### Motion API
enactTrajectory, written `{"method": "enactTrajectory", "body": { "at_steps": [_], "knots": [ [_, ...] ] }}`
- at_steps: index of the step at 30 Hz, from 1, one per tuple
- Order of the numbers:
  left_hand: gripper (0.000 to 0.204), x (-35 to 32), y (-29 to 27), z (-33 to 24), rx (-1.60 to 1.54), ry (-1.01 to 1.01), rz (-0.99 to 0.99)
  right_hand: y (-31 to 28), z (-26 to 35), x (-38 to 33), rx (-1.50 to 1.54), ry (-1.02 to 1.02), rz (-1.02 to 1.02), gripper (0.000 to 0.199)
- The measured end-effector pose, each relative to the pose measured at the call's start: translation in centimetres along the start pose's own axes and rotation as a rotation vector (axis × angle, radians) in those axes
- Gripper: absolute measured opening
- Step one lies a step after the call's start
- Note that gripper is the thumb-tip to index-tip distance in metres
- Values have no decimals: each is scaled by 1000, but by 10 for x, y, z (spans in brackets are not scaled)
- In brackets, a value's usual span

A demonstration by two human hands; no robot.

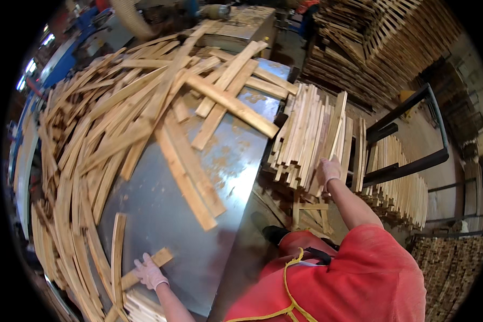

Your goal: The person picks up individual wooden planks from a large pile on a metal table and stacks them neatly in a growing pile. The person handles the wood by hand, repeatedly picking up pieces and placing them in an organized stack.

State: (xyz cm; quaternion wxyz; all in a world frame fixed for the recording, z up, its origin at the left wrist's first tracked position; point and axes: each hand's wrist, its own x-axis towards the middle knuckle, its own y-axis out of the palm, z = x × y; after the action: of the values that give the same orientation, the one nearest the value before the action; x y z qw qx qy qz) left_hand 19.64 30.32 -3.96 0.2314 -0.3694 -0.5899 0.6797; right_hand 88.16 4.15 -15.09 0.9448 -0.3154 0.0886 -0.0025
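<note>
Upright plank: on the stack's right part, near end in the right hand.
Right hand: gloved, closed around that plank's end.
Left hand: gloved, over a short board; cannot tell whether it grips.
Stack: beside the table's right edge.
Metal table: bears 2 adjoining planks mid-surface.
Heap: loose planks, far and left.

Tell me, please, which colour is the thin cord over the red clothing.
The cord is yellow, best seen in the head view.
</note>
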Motion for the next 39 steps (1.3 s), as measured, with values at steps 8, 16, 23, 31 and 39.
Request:
{"method": "enactTrajectory", "body": {
  "at_steps": [8, 16, 23, 31, 39],
  "knots": [
    [83, 27, 23, -42, -81, -191, -81, 24, 3, 109, -703, -25, 465, 46],
    [82, -20, 30, -1, -445, 154, -165, 40, 36, 82, -1184, -630, 1428, 19],
    [100, -131, 44, 47, -602, 27, -179, 11, 125, -166, -803, -250, 1972, 62],
    [87, -238, 87, 158, -1491, -168, 253, 50, 107, -503, -540, -489, 2430, 63],
    [84, -274, 29, 283, -563, 38, -456, 59, 23, -716, -738, -1190, 2296, 70]
  ]
}}
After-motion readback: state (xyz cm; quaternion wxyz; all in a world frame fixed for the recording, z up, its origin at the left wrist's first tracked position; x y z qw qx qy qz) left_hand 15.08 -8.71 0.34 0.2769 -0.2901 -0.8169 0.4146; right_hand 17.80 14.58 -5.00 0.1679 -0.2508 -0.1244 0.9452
